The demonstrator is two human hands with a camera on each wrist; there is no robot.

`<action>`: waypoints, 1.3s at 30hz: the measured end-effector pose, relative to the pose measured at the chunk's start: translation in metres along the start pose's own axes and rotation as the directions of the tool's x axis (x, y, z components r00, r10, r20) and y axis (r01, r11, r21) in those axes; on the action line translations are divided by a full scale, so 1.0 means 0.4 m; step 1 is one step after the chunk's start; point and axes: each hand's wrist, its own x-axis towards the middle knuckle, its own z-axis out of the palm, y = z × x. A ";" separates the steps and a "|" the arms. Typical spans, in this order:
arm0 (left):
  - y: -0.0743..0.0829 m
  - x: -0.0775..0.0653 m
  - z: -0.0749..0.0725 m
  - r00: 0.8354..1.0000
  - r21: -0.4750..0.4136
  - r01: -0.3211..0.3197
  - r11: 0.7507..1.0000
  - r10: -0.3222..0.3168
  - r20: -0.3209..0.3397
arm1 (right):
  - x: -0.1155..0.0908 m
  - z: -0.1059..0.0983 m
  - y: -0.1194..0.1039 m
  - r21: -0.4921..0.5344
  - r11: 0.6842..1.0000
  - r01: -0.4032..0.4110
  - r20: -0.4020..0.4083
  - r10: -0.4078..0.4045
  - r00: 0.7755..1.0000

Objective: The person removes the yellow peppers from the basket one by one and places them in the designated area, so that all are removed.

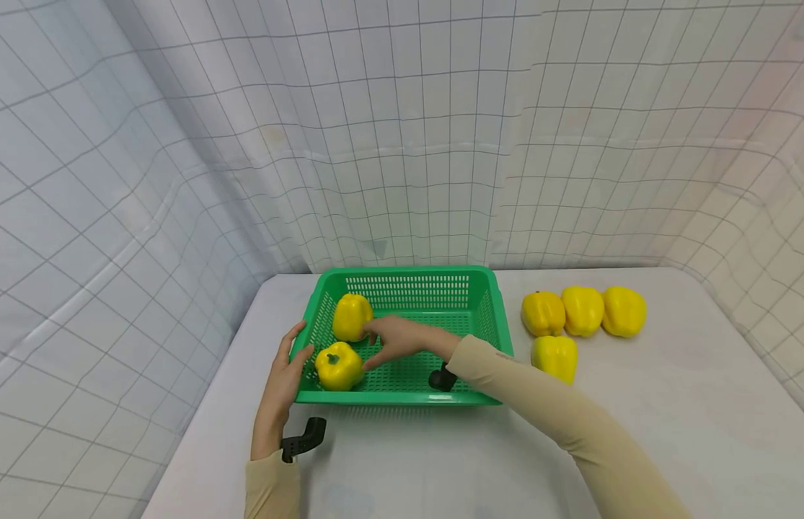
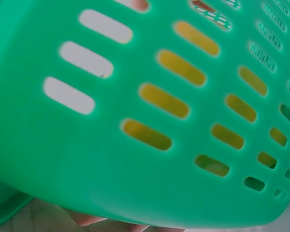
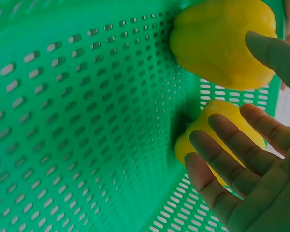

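Observation:
Two yellow bell peppers stand at the left end of a green slotted plastic basket (image 1: pixel 414 397). The nearer pepper (image 1: pixel 339 367) shows its green stem on top; the farther pepper (image 1: pixel 352 318) sits behind it. My right hand (image 1: pixel 402 336) reaches into the basket with spread fingers, its thumb by the nearer pepper and its fingertips by the farther one. In the right wrist view, thumb and fingers overlap the peppers without curling round either; contact is unclear. At the basket's left rim, my left hand (image 1: pixel 285 375) rests its fingertips and thumb. The left wrist view mostly shows the basket's slotted wall (image 2: pixel 77 150).
Several more yellow bell peppers (image 1: pixel 582 311) lie on the white table (image 1: pixel 687 404) right of the basket, one (image 1: pixel 554 357) nearer and partly behind my right sleeve (image 1: pixel 538 396). White gridded sheeting (image 1: pixel 402 144) hangs behind and along both sides.

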 end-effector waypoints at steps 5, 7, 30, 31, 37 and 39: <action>-0.001 0.002 0.002 1.000 -0.004 -0.005 1.000 0.005 -0.004 | 0.028 0.024 0.002 -0.016 1.000 -0.015 0.029 0.016 0.999; 0.000 0.001 0.002 1.000 -0.003 -0.008 1.000 0.008 -0.003 | 0.038 0.033 0.004 -0.008 1.000 -0.027 0.042 0.027 0.999; 0.001 0.005 0.005 1.000 0.007 -0.014 1.000 0.014 -0.003 | 0.073 0.053 0.029 0.234 0.965 -0.122 0.101 0.100 0.990; 0.002 0.005 0.005 1.000 0.009 -0.015 1.000 0.015 -0.003 | 0.072 0.052 0.030 0.243 0.962 -0.122 0.102 0.099 0.990; 0.002 0.004 0.004 1.000 0.018 -0.020 1.000 0.020 -0.003 | 0.064 0.044 0.041 0.294 0.947 -0.133 0.102 0.108 0.989; 0.002 0.003 0.003 1.000 0.018 -0.022 1.000 0.022 -0.003 | 0.061 0.041 0.044 0.311 0.940 -0.139 0.101 0.112 0.989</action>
